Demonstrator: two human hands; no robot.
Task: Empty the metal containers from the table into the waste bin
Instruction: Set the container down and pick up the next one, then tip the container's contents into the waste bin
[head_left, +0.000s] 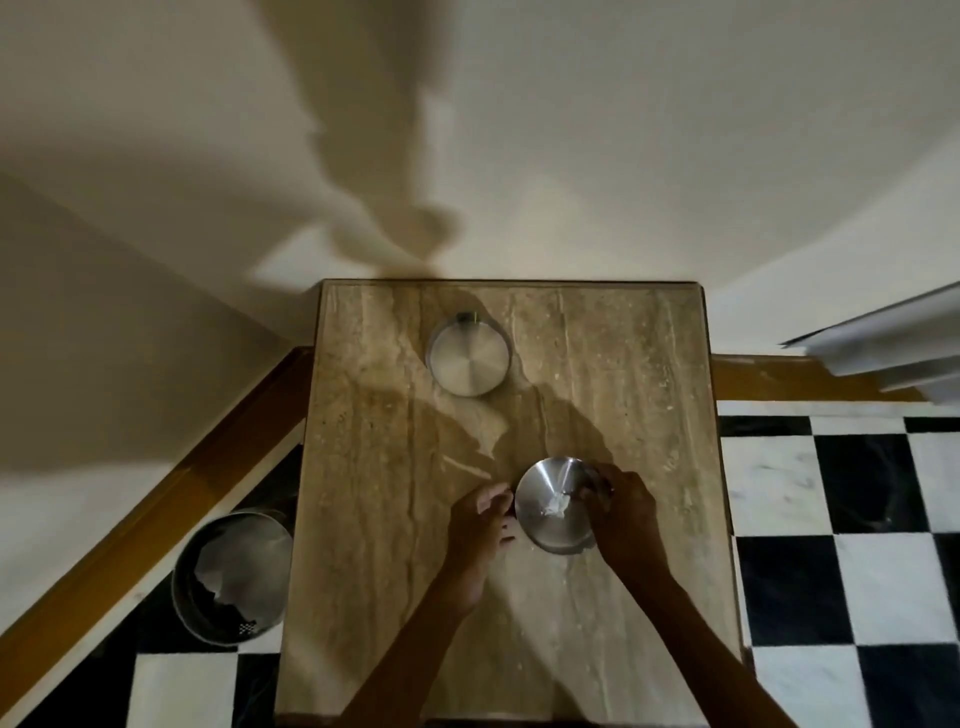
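The tabletop (374, 519) under the fingers (498, 496) is streaked beige-brown stone. Both metal containers (550, 512) (468, 358) are silver. The floor (831, 545) beyond is black-and-white checkered.

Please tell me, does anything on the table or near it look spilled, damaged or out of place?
Nothing looks spilled or damaged. Two metal containers stand upright on the table: the far container looks empty, the near container holds a small white scrap, with both hands at its sides. The waste bin stands upright on the floor.

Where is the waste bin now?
In the head view, the waste bin stands on the checkered floor at lower left, right beside the table and its left edge.
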